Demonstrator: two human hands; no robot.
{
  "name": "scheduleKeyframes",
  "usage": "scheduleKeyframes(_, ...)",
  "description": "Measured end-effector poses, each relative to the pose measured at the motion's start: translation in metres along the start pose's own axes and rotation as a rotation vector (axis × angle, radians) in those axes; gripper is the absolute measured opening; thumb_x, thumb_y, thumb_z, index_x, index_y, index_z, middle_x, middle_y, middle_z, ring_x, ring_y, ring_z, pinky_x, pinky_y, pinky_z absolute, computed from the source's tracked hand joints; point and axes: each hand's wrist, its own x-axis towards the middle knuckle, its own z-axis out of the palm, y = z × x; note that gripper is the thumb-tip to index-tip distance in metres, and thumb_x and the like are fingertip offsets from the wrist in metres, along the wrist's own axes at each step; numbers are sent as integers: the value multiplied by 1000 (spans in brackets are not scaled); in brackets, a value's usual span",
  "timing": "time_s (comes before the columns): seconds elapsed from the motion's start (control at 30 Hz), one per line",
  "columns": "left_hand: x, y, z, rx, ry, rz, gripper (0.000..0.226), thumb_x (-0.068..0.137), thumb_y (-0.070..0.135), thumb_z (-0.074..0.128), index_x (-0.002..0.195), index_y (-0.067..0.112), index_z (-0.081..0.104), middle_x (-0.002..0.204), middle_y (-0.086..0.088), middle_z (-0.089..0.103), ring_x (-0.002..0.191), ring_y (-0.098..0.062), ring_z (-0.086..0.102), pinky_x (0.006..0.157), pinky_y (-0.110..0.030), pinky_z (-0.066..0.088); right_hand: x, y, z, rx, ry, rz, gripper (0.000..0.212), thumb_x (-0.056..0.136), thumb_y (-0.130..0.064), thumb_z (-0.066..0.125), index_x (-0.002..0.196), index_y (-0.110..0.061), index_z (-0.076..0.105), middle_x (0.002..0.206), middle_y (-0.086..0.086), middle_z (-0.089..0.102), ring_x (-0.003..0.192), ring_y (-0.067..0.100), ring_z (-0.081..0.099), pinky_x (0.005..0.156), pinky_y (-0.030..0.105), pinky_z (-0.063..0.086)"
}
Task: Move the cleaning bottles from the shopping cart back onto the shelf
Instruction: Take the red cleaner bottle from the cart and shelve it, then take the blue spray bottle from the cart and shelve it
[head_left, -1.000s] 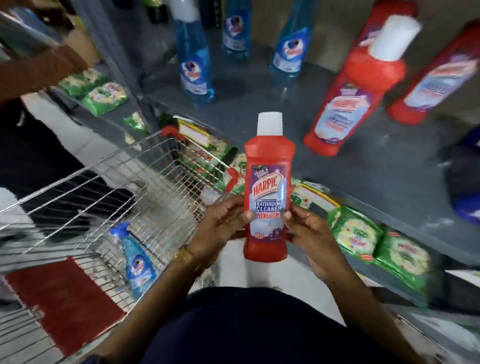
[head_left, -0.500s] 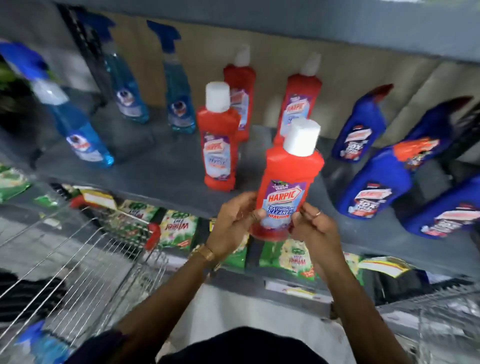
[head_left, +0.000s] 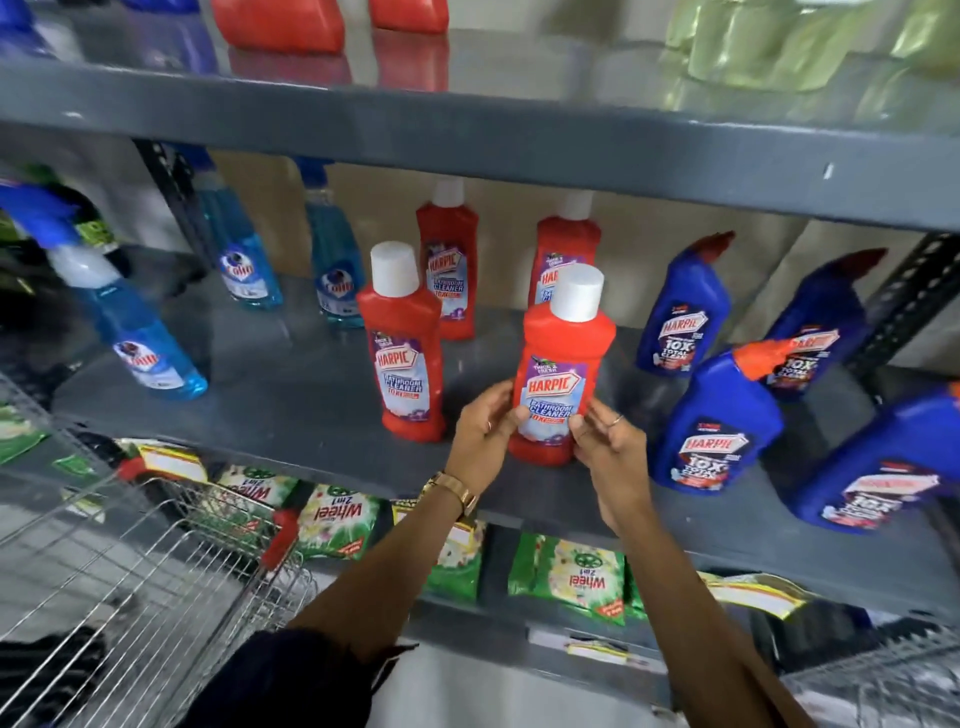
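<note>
A red Harpic bathroom cleaner bottle (head_left: 562, 364) with a white cap stands upright at the front of the grey shelf (head_left: 291, 410). My left hand (head_left: 485, 428) grips its lower left side and my right hand (head_left: 605, 441) grips its lower right side. Its base looks to be resting on the shelf surface. Three more red Harpic bottles stand nearby: one to the left (head_left: 402, 348) and two behind (head_left: 449, 265). The wire shopping cart (head_left: 130, 571) is at the lower left, its contents out of sight.
Blue spray bottles (head_left: 150, 343) stand on the shelf's left, blue Harpic toilet cleaner bottles (head_left: 711, 421) on its right. A higher shelf (head_left: 467, 135) overhangs. Green detergent packets (head_left: 571, 577) fill the shelf below. Another wire basket edge (head_left: 883, 680) shows at lower right.
Both hands have carried the red bottle up from above the cart and forward onto the shelf, beside the other red bottles. My view has risen from the cart to the shelf.
</note>
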Motion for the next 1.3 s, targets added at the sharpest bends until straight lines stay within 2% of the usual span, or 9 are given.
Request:
scheduleKeyframes(0.07,1,-5,3,-30,37,8,32,85,13,57,117,9,57,112,-9,65,94,2,65,84,-15,52,2,2,0,-8,5,7,42,86,-11,61,127,-4,55,109,-4,72,103,12,65,98,46,49)
scheduleKeyframes(0.27,-31,-19,-4,-30,127,-70,44,79,14,67,121,10,55,124,-7,63,115,-13,60,98,-31,50,-23,19,10,-69,286,-29,38,90,-13,58,128,-13,53,125,11,61,115,22,58,100,49,47)
scheduleKeyframes(0.47,-102,-20,-55,2,279,-123,29,84,-5,60,113,0,59,115,-15,65,102,-5,63,82,-16,53,-84,21,64,-15,387,-103,21,98,-29,39,106,-27,59,95,-2,63,84,9,60,69,21,52)
scheduleKeyframes(0.63,-169,-17,-150,95,421,-200,15,89,9,59,100,3,66,96,-11,73,89,-25,71,78,-40,59,-131,44,163,-120,-116,41,29,90,-43,45,99,-22,63,87,5,67,78,5,64,73,20,52)
scheduleKeyframes(0.73,-221,-24,-215,50,561,-303,13,87,13,57,95,16,67,89,-1,75,80,-19,71,72,-31,58,-157,71,231,-283,-493,177,54,81,-63,44,98,-16,65,88,-3,69,84,4,65,77,24,50)
scheduleKeyframes(0.9,-318,-67,-317,80,858,-610,17,75,15,54,83,27,63,82,0,67,71,-22,60,56,-22,51,-199,120,332,-761,-864,-18,37,90,-41,39,92,-14,64,82,4,66,85,24,60,74,38,45)
scheduleKeyframes(0.97,-358,-101,-349,145,916,-821,16,74,9,61,89,15,63,82,-6,62,79,-23,56,49,-14,45,-211,143,361,-998,-964,-138,44,90,-42,33,99,-13,66,109,14,64,104,36,55,89,49,44)
scheduleKeyframes(1.1,-427,-159,-387,287,952,-1173,22,84,5,63,95,-13,63,88,-29,64,91,-33,64,67,-31,36,-234,185,396,-1306,-1181,-148,41,95,-40,32,112,-18,61,131,9,54,125,32,44,105,50,28)
scheduleKeyframes(1.3,-450,-215,-407,356,911,-1301,35,89,17,55,117,-4,52,115,-30,58,107,-44,57,84,-42,46,-233,193,398,-1428,-1158,-130,42,97,-45,32,111,-18,61,122,4,62,116,27,49,93,41,37)
